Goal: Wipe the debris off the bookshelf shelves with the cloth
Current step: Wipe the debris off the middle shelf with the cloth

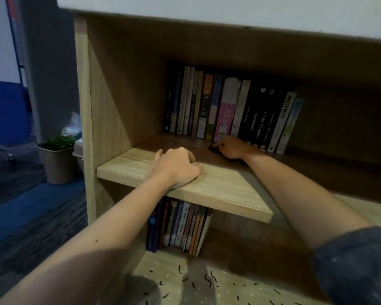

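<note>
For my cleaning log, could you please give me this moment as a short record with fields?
left hand: rests on the middle shelf at its front edge, fingers bent
right hand: deep on that shelf, gripping a dark cloth beside the upper books
debris: dark scraps strewn over the bottom shelf
lower books: leaning row under the middle shelf
outside: potted plant on the floor, left of the bookshelf

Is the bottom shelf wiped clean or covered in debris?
Littered: short black strands lie scattered across the bottom shelf; the right hand holds the cloth one shelf higher.
</note>
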The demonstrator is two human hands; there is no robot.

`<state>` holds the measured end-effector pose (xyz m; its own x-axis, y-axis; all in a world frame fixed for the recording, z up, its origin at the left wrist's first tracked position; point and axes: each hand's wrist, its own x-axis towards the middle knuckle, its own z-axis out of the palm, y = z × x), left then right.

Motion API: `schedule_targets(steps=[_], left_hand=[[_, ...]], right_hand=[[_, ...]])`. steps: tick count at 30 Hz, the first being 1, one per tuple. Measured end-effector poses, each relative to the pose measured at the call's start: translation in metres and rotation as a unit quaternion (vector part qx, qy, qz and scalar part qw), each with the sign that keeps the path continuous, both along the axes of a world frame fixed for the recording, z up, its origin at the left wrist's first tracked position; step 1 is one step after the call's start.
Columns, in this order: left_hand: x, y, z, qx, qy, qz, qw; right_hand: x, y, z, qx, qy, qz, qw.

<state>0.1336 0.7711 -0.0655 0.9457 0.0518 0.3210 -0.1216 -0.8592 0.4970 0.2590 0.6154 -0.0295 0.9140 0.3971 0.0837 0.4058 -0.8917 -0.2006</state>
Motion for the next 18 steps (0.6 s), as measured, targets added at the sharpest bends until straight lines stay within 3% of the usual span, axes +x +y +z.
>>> schedule_targets(steps=[4, 10, 14, 18], left_hand=[[-0.001, 0.000, 0.001, 0.007, 0.000, 0.002, 1.000], [0.000, 0.000, 0.001, 0.005, 0.004, 0.008, 1.000], [0.000, 0.000, 0.000, 0.007, 0.002, -0.001, 1.000], [0.000, 0.000, -0.001, 0.003, 0.007, 0.003, 1.000]], right_hand=[[-0.006, -0.016, -0.001, -0.004, -0.011, 0.041, 0.999], [0.010, -0.015, 0.004, -0.038, -0.019, 0.005, 0.999], [-0.010, -0.006, -0.004, -0.002, -0.008, 0.069, 0.998], [-0.001, -0.040, 0.001, -0.018, -0.012, 0.011, 1.000]])
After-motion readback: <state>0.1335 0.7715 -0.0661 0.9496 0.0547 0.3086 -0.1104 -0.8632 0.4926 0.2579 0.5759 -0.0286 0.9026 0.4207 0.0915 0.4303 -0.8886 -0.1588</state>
